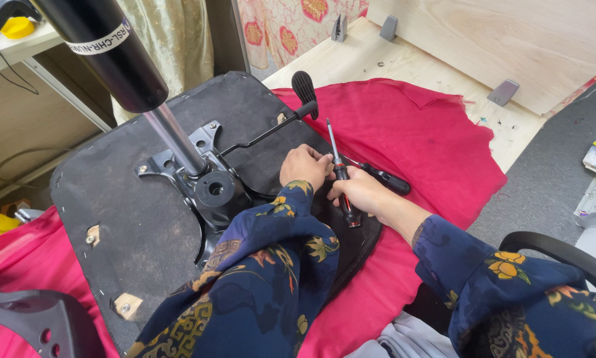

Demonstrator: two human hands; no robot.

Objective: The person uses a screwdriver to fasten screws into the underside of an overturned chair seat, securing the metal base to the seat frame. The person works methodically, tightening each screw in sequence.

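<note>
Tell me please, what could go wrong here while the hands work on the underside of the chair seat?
The right hand holds a screwdriver with its tip pointing up, close to the left hand; a slip might jab the fingers. A second screwdriver lies loose near the edge of the chair seat and may roll off. The gas cylinder stands tall over the seat and could be knocked.
</note>
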